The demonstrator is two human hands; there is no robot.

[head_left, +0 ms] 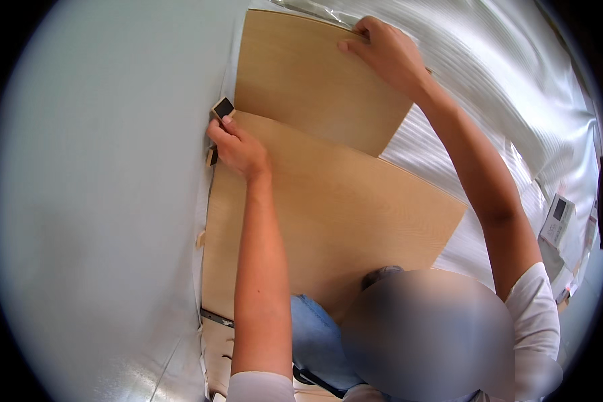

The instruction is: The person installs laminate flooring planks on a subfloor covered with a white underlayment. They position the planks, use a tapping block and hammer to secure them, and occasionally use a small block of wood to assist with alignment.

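My left hand [240, 151] pinches a small wooden block with a black face [224, 108] at the left edge of the boards, against the pale wall. A second dark-faced block [212, 157] sits just below that hand, along the same edge. Farther off, my right hand [390, 57] is closed over the far edge of a light-brown wood-look board [315, 84], fingers curled round the rim. The near edge of this board meets another wide board [342, 201] of the same colour. Whether the far board is tilted or flat, I cannot tell.
A pale wall [114, 167] runs along the left. Shiny silver underlay sheeting [496, 80] spreads to the right and far side. A small wooden piece [200, 238] and a dark metal bar [217, 318] lie at the wall edge. A white box [557, 221] stands at the right.
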